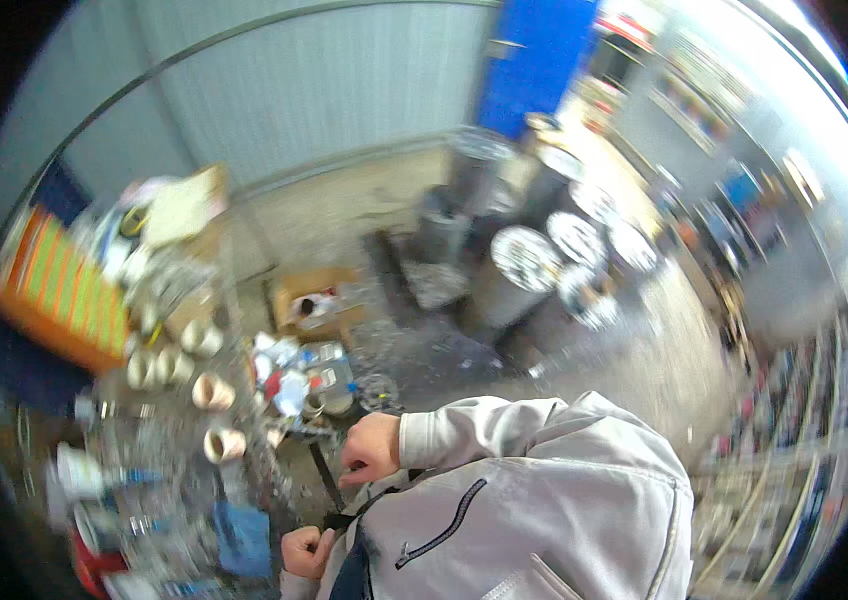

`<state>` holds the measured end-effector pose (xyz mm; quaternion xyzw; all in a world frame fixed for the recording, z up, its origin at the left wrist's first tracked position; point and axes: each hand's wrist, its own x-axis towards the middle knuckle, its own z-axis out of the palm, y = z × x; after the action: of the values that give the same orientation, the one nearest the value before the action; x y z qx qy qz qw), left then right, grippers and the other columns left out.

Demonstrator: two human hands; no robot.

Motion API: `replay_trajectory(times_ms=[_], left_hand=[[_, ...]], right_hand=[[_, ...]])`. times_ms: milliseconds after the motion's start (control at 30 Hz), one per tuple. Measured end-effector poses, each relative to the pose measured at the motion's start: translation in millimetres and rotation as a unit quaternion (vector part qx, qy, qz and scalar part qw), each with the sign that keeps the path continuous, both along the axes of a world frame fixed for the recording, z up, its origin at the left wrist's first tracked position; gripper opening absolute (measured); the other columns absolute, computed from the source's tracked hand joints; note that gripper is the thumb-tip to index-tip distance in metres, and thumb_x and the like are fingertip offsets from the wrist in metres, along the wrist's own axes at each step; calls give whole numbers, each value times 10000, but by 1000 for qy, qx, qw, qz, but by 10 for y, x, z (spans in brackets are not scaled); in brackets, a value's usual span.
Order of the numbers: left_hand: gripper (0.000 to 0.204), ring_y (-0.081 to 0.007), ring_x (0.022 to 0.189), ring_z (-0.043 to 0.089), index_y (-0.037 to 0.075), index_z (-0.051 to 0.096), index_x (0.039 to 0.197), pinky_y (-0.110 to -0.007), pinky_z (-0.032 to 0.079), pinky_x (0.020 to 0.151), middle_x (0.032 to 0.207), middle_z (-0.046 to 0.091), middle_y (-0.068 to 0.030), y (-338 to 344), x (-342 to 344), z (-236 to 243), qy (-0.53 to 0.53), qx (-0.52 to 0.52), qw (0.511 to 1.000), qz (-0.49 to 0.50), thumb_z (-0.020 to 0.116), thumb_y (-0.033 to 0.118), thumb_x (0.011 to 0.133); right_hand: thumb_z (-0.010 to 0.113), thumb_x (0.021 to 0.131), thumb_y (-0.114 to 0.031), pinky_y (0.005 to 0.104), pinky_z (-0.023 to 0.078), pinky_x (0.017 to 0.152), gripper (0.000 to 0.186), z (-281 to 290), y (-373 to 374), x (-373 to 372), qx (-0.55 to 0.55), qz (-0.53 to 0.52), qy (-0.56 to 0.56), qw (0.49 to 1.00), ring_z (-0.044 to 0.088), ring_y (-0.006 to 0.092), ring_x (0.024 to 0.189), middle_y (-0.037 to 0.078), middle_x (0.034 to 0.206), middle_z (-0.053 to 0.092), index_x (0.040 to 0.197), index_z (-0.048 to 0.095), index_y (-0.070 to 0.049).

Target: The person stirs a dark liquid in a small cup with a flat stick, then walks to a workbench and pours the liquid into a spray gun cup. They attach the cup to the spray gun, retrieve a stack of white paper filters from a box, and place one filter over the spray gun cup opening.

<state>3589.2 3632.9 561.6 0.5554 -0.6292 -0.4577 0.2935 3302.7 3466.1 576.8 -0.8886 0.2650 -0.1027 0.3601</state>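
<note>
My right hand (372,448) is in front of my grey jacket (524,500), its fingers curled inward; whether anything is in them does not show. Lower down, my left hand (306,552) is closed close to the jacket's front edge, beside a dark strap-like piece (340,522). What it grips, if anything, is hidden. Nearest to the right hand is a cluttered heap of bottles and white and red containers (294,385). Left of the hands, a workbench (169,430) carries several cream cups (212,391) and a blue cloth (242,538). Motion smears the picture.
Several grey metal drums (509,280) stand on the floor ahead. A cardboard box (319,300) sits beyond the clutter. An orange-and-green striped block (66,290) stands at the far left. Shelving (794,430) lines the right, and a blue door (534,65) is at the back.
</note>
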Motion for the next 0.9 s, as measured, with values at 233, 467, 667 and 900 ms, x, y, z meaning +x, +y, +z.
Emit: replay_trajectory(times_ms=[233, 467, 667, 900], left_hand=[[565, -143, 480, 321, 15, 387, 584, -389, 282, 478, 518, 362, -95, -890, -1210, -57, -70, -4, 952, -299, 810, 207, 906], [542, -102, 530, 295, 38, 370, 590, -366, 245, 496, 551, 317, -20, -1213, -3188, 162, 60, -6, 891, -449, 762, 140, 950], [568, -76, 546, 278, 62, 378, 582, -357, 227, 498, 562, 287, 6, -1201, -5132, -246, 58, 82, 807, -582, 762, 174, 985], [526, -61, 575, 318, 64, 460, 600, -335, 270, 507, 582, 362, 47, -1061, -7401, -437, 7, 172, 717, -675, 702, 196, 1047]], right_hand=[[613, 988, -582, 535, 580, 788, 545, -777, 1313, -2143, 168, -382, 202, 886, 726, 427, 870, 205, 918, 760, 962, 798, -70], [656, 964, -517, 536, 560, 905, 510, -2742, 3855, -4025, 299, -740, 219, 561, 731, 440, 1022, 260, 1046, 766, 1038, 801, -33], [600, 1019, -436, 473, 586, 958, 425, -3824, 6089, -5197, 340, -764, 222, 502, 744, 390, 1084, 162, 1219, 763, 1301, 725, -143], [814, 928, -317, 466, 606, 767, 458, -4079, 6108, -5440, 414, -895, -120, 116, 757, 303, 887, 186, 1062, 784, 1196, 724, 43]])
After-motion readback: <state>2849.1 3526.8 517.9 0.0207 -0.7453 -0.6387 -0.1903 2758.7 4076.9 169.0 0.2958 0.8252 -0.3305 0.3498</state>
